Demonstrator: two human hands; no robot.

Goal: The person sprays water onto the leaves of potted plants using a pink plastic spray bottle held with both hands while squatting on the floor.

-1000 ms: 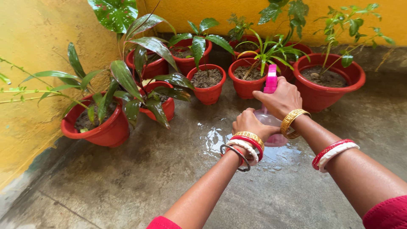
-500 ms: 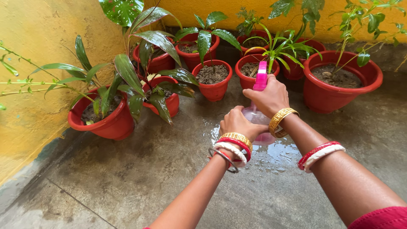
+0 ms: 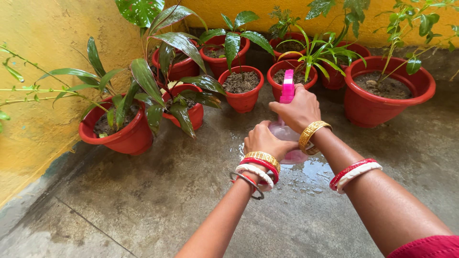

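I see a wet concrete floor [image 3: 143, 200] by a yellow wall [image 3: 43, 57], red pots [image 3: 241, 91] beyond the pink spray bottle [image 3: 288, 129], my right hand [image 3: 299, 109] clasping its neck, my left hand [image 3: 264, 141] cupping its body.

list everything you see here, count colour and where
spray bottle: one, pink head on a clear pinkish body, centre, held in both hands
plant pots: at least seven, red, ranged along the walls, soil in each, most with green plants
largest pot: one, red, far right, thin leafy stem
walls: two, yellow, left and back
floor: grey concrete, with a wet patch under the bottle
bangles: gold, red, white and metal, on both wrists
sleeves: red, bottom edge
left hand: one, around the bottle's body
right hand: one, on the bottle's neck below the spray head
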